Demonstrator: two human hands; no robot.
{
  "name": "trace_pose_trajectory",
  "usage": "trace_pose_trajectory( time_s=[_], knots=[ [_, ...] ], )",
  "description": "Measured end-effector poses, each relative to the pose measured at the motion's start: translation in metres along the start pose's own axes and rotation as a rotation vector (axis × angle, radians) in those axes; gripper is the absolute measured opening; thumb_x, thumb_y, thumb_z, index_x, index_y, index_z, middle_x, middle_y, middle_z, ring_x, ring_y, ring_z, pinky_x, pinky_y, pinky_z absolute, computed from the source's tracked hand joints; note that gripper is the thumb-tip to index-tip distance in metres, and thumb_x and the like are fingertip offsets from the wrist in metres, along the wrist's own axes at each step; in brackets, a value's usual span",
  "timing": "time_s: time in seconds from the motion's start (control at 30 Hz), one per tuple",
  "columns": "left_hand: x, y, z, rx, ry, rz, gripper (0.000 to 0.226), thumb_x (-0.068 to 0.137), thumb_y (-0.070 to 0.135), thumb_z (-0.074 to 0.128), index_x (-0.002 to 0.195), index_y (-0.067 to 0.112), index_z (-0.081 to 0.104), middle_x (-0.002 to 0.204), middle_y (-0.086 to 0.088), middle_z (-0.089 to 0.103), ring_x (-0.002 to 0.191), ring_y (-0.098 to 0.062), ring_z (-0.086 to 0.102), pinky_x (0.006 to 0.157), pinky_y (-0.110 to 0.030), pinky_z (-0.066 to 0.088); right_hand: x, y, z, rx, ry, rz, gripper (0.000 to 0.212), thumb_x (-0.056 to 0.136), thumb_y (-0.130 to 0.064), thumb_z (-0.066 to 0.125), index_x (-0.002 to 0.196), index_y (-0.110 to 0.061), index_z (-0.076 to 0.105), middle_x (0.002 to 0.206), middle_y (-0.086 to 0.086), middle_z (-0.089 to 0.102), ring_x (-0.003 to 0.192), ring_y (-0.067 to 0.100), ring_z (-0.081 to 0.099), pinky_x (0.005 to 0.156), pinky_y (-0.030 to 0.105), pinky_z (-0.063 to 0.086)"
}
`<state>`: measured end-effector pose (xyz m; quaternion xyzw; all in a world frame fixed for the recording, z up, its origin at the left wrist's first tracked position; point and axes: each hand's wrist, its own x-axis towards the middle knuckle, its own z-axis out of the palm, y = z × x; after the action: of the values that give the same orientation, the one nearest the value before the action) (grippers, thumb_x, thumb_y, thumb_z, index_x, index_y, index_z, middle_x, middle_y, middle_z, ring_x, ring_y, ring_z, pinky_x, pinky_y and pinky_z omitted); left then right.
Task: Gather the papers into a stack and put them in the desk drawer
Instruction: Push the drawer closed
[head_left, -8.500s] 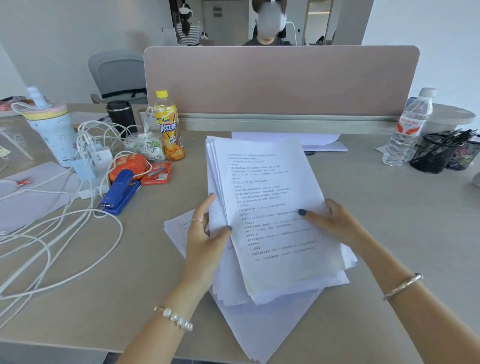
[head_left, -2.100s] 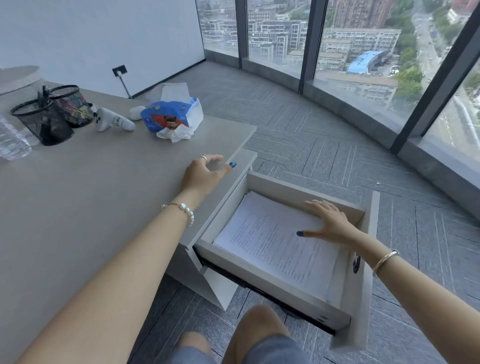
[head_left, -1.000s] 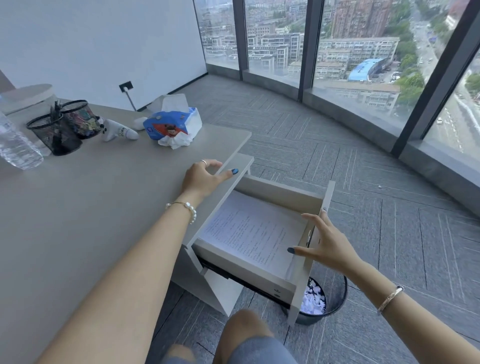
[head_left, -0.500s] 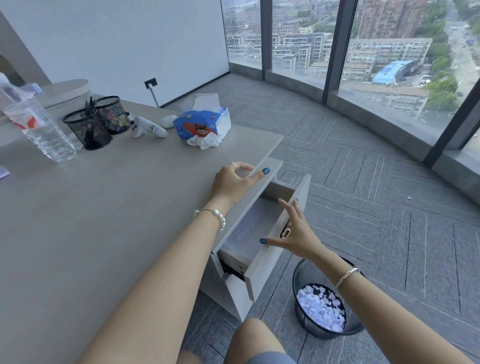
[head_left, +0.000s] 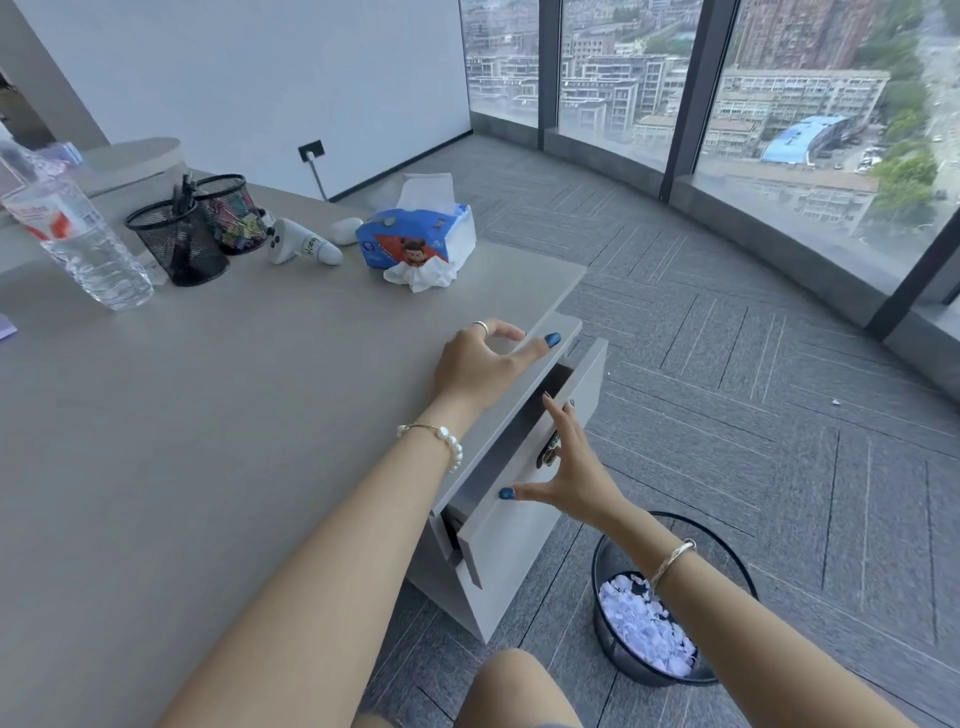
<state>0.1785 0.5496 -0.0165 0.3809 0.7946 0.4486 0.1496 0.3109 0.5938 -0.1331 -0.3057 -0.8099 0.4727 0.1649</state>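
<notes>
Inside, the nearly shut drawer hides its contents; right hand flat against its front, fingers spread.

A narrow gap is remaining above the drawer. The wastebasket is standing just beside it, obstructing the floor; the near worktop is lying bare.

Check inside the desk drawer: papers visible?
No. The desk drawer is nearly shut; only a dark gap shows along its top. The right hand rests on its front. Whatever is inside is hidden.
</notes>
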Motion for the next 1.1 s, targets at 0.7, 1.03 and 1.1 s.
trace_pose_trajectory(
  time_s=[0.7,1.03,1.1],
  knots=[
    [0.002,-0.001,0.002,0.046,0.001,-0.019,0.045,0.060,0.068,0.066,0.086,0.031,0.064,0.105,0.004,0.070,0.099,-0.012,0.061,0.087,-0.032,0.050,0.036,0.000,0.030,-0.122,0.136,-0.003,0.132,0.046,-0.044,0.088,0.148,-0.029,0.006,0.149,0.001,0.040,0.115,0.021,0.060,0.077,0.032,0.049],
    [0.000,0.003,-0.003,-0.027,-0.019,-0.056,0.045,0.064,0.062,0.069,0.090,0.026,0.068,0.103,0.006,0.071,0.099,-0.010,0.059,0.084,-0.026,0.047,0.032,-0.013,0.017,-0.160,-0.002,-0.026,0.129,0.057,-0.046,0.083,0.151,-0.022,-0.003,0.161,0.000,0.007,0.148,0.017,0.009,0.109,0.032,0.031],
    [-0.002,0.002,-0.003,-0.045,-0.023,-0.053,0.043,0.066,0.059,0.070,0.091,0.024,0.068,0.104,0.006,0.070,0.098,-0.010,0.059,0.083,-0.025,0.045,0.025,-0.017,0.017,-0.160,-0.005,-0.021,0.127,0.059,-0.045,0.082,0.150,-0.020,-0.003,0.161,-0.001,0.010,0.148,0.017,0.009,0.110,0.030,0.029]
  ],
)
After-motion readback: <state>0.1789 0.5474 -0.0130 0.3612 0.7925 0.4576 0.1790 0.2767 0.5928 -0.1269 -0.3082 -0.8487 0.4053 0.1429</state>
